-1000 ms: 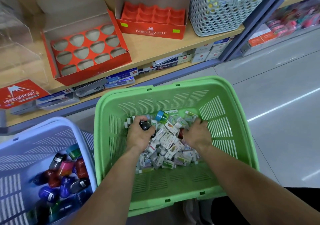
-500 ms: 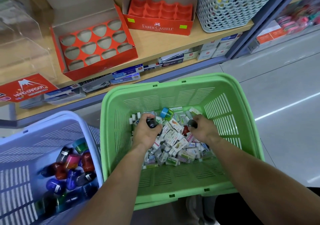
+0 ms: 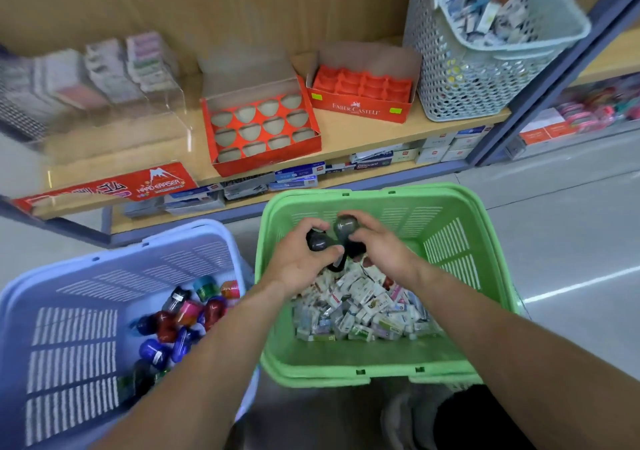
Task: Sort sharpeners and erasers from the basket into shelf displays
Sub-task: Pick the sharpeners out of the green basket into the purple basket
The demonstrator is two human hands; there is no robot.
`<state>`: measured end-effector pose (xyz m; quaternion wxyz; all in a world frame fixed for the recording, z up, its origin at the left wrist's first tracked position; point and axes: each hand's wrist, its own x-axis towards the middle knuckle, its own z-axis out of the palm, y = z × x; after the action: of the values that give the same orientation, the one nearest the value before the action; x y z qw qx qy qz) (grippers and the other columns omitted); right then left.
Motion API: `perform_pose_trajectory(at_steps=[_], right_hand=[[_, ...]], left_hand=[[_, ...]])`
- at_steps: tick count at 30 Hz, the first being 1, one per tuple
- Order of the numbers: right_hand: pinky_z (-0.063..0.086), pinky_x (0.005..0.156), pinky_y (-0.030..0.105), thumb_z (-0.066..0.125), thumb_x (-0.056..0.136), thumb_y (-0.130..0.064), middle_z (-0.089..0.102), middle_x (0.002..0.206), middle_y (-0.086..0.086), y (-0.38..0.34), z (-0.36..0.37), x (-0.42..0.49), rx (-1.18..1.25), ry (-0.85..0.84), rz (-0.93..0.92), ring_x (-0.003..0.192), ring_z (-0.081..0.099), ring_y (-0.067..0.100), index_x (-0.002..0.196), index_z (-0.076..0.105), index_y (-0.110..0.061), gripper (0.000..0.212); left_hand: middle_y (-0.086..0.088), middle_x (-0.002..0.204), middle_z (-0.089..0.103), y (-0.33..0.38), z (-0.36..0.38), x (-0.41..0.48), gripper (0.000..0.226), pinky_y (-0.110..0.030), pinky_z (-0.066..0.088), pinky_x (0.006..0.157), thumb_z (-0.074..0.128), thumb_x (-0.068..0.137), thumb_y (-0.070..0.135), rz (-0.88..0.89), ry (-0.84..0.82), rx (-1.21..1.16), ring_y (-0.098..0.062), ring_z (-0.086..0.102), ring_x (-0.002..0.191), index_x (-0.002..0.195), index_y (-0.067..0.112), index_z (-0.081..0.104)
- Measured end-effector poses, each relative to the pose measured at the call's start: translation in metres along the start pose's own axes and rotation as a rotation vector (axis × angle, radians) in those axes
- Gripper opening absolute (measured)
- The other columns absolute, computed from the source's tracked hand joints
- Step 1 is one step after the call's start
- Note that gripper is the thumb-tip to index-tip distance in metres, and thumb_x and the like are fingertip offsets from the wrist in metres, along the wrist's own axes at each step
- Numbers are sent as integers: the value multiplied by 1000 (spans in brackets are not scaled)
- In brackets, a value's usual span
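Curled fingers gripped smooth, dark egg-shaped sharpeners [image 3: 320, 241], one in the left hand [image 3: 301, 262] and another in the right hand [image 3: 382, 254], over the slatted green basket [image 3: 381, 375] at 6 o'clock, above boxy paper-wrapped erasers [image 3: 360, 307]. Picking looked done; next, I judged, each needed seating in an oval hole of the red card tray [image 3: 311, 144] at 11 o'clock

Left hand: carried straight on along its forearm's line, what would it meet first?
Probably the upper dark sharpener that the right hand grips, just ahead of the left hand and its lower dark sharpener; beyond, the green basket's far wall. Depth is unclear.
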<state>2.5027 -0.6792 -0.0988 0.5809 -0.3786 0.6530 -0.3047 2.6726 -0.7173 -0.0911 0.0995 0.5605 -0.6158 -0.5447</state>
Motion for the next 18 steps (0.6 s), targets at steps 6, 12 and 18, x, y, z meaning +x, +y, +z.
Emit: perform_pose_trajectory(at_steps=[6,12,18], right_hand=[[57,81,38,73,91,-15,75,103,5,-63,71,-36,15,-89,-209,90,72,22,118,53,-23,34],[54,86,37,69,89,-32,71,113,1,-67,185,-35,-831,-188,-462,104,65,24,122,65,-32,33],[49,99,40,63,92,-35,67,130,1,-55,219,-38,-1118,-249,-416,122,59,29,134,60,-31,43]], left_hand=[[16,83,65,4,-114,-85,47,-8,42,60,81,82,30,66,69,277,7,59,69,116,38,50],[5,107,65,-84,-185,-152,67,-27,47,82,85,77,32,-204,130,452,-19,63,99,133,26,49],[-5,148,52,-126,-187,-161,91,-35,49,102,84,81,32,-266,83,434,-27,59,122,155,24,33]])
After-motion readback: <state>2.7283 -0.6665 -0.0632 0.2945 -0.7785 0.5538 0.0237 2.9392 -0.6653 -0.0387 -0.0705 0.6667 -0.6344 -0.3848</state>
